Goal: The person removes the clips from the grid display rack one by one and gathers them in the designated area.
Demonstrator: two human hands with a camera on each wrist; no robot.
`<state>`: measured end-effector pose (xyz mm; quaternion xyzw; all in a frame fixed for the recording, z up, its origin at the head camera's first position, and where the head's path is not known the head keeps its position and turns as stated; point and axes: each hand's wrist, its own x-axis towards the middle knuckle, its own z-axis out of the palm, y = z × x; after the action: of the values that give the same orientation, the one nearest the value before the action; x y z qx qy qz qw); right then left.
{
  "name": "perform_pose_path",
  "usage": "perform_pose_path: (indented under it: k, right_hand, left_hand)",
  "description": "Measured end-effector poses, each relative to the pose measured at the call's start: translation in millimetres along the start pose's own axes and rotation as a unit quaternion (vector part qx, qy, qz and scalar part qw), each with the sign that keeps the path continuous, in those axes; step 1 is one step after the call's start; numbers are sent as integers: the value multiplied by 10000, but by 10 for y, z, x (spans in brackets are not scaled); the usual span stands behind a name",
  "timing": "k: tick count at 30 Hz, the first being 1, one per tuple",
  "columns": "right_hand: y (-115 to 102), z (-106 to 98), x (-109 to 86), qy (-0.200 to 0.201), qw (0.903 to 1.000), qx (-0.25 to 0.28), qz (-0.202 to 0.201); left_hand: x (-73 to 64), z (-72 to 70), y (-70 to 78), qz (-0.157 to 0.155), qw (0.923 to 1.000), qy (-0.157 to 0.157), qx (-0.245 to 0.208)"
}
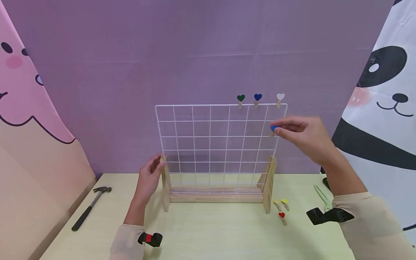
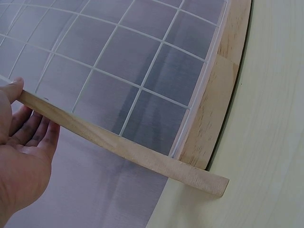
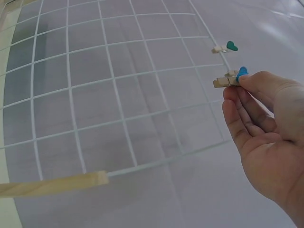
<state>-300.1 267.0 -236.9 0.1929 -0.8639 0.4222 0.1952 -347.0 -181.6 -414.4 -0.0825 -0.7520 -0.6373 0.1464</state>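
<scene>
A white wire grid panel (image 1: 201,105) stands upright in a wooden stand (image 1: 216,198). My left hand (image 1: 150,177) grips the upper end of the stand's left post (image 2: 95,130), thumb on one side and fingers on the other. In front of the grid's right part, my right hand (image 1: 307,136) pinches a small wooden clothespin (image 3: 225,82) with a blue heart between thumb and fingers. Clipped along the top wire are a green heart clothespin (image 1: 240,98), a dark blue heart clothespin (image 1: 258,97) and a white heart clothespin (image 1: 280,97).
Two yellow heart clothespins (image 1: 285,202) and a red heart clothespin (image 1: 281,215) lie right of the stand. A claw hammer (image 1: 89,211) rests on the table's left side. At the right lies a light green tool (image 1: 322,196), partly hidden by the right wrist's camera.
</scene>
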Motion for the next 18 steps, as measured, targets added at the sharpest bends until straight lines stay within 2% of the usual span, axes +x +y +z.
perform_pose_path:
  k: [6, 10, 18]
  right_hand:
    - [196, 14, -159, -85, 10000, 11, 22]
    - [340, 50, -303, -30, 9997, 101, 222]
    - [639, 80, -567, -169, 9992, -130, 337]
  left_hand:
    - [6, 7, -6, -8, 10000, 6, 30]
    - [8, 3, -5, -7, 10000, 2, 29]
    - [4, -2, -5, -53, 10000, 17, 23]
